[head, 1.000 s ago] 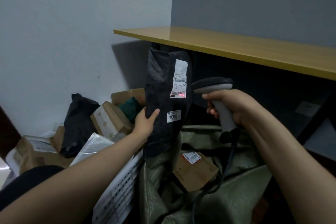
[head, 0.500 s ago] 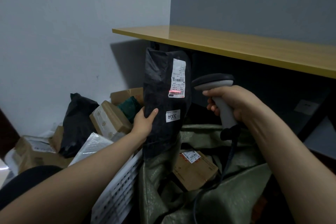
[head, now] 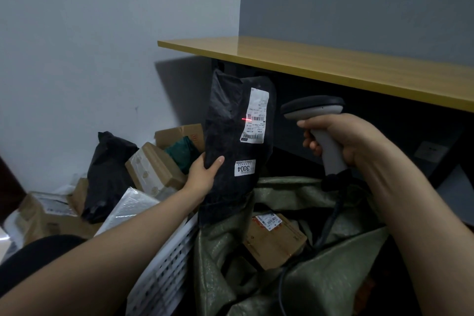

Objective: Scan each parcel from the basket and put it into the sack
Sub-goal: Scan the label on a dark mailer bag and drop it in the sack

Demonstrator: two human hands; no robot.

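A flat black plastic mailer parcel (head: 230, 136) is standing upright in the air, with the left hand (head: 202, 177) gripping its lower left edge, thumb lying across the front. Above the thumb, a long white shipping label (head: 255, 115) is facing the viewer, and a short red laser line (head: 246, 119) is falling on the label's left edge, partly on bare plastic beside the barcode. To the right of that grip, the right hand (head: 343, 138) is clenching the handle of a grey pistol-shaped barcode scanner (head: 313, 108), its head pointing at the label. The scan seems to be in progress; doing it well probably means nudging the beam rightward so it is crossing the whole barcode, while keeping the parcel flat and steady. Directly below the held parcel, an olive-green woven sack (head: 295, 187) is lying open, with a brown cardboard box (head: 274, 241) already resting inside. Below the left forearm, a white slatted plastic basket (head: 164, 264) is showing. Further left, a pile of cardboard boxes (head: 151, 167) and a black bag (head: 107, 169) is waiting against a pale grey wall (head: 102, 46). A yellow wooden desktop (head: 333, 64) is overhanging above both hands.
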